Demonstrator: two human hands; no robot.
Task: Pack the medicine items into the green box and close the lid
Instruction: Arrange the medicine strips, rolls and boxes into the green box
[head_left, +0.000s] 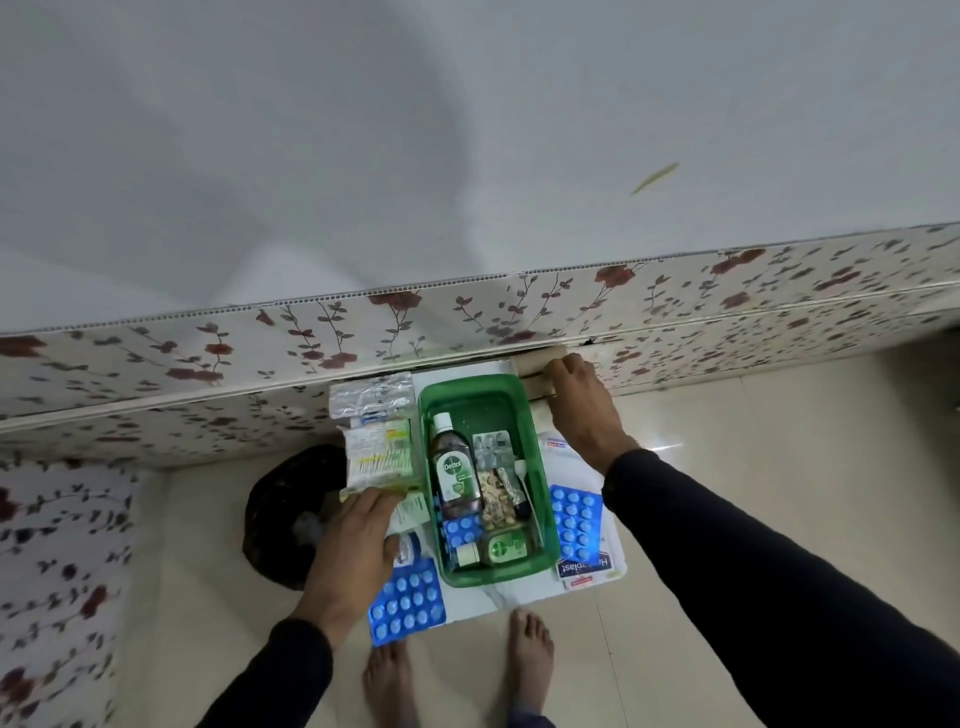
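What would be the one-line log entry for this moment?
stage: packing | box: open, part filled, bottle inside | left hand: on packet beside box | right hand: at beige rolls | blue strips outside

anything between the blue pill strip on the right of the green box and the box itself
Nothing visible. The blue pill strip lies flat on the white surface right beside the green box, whose top is open with no lid over it. The right hand is farther back, at the beige rolls, not over the strip.

Left hand (358, 540) palm down, right hand (582, 402) reaching forward, fingers curled
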